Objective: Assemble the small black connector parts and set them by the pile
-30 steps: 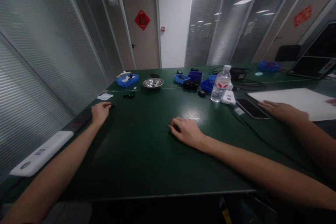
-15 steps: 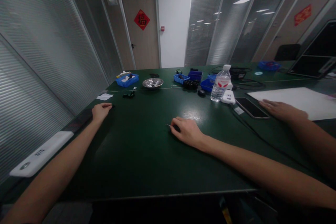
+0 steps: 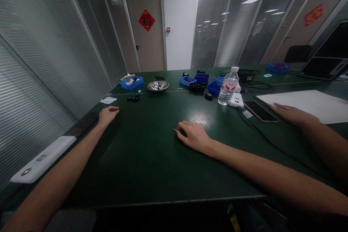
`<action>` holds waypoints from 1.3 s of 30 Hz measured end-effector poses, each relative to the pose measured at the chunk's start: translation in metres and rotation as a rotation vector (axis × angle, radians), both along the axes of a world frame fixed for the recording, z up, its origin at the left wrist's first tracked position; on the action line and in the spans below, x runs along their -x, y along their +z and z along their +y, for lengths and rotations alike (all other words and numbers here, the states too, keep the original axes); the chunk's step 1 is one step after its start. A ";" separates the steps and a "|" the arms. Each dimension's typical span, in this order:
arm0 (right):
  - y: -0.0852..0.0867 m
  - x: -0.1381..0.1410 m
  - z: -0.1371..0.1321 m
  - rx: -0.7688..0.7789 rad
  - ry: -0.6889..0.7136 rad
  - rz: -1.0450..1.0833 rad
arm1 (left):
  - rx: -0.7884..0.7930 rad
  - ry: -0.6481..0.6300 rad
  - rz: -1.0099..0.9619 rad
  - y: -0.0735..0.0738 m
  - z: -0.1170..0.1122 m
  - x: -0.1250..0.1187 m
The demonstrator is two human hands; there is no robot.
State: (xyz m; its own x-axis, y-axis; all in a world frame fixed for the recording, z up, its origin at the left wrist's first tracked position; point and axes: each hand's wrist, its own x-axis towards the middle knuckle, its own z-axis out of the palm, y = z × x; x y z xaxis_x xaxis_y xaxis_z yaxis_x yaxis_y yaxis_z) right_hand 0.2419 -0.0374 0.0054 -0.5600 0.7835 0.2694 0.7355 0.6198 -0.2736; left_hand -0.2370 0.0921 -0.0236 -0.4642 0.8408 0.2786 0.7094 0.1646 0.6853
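My left hand (image 3: pixel 108 115) rests at the left side of the dark green table, with thumb and fingers pinched together. What lies between its fingertips, if anything, is too small and dark to make out. Near the middle of the table, my right hand (image 3: pixel 193 136) is closed in a pinch. A short, thin, pale pin-like piece (image 3: pixel 174 129) sticks out leftward from its fingertips. Beyond my left hand lie a small black part (image 3: pixel 133 98) and a scrap of white paper (image 3: pixel 108 100). A shiny metal bowl (image 3: pixel 158 86) with small pieces inside stands farther back.
A blue basket (image 3: pixel 132 83) stands back left, another blue basket (image 3: pixel 188 81) back centre. Right of centre are a water bottle (image 3: pixel 228 87), a black mouse (image 3: pixel 208 96) and a phone (image 3: pixel 261 111) beside a cable. Another person's hand (image 3: pixel 295 115) rests on a white sheet (image 3: pixel 312 101).
My left hand has shifted slightly to the right, still pinched. My right hand and the thin pale piece have stayed in nearly the same place.
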 end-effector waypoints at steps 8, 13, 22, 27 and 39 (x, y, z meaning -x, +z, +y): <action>0.002 0.000 -0.002 0.004 0.007 0.002 | -0.128 -0.012 -0.028 -0.005 -0.001 -0.001; 0.002 0.000 -0.001 -0.008 0.018 0.022 | -0.263 -0.052 -0.195 -0.008 0.000 -0.007; 0.001 0.000 -0.001 -0.005 0.009 0.005 | -0.369 -0.036 -0.354 -0.009 0.005 -0.013; 0.002 0.000 -0.001 -0.003 0.007 0.006 | -0.378 -0.036 -0.416 -0.010 0.006 -0.016; 0.002 0.000 -0.002 0.006 0.012 0.007 | -0.308 -0.007 -0.348 -0.008 0.002 -0.017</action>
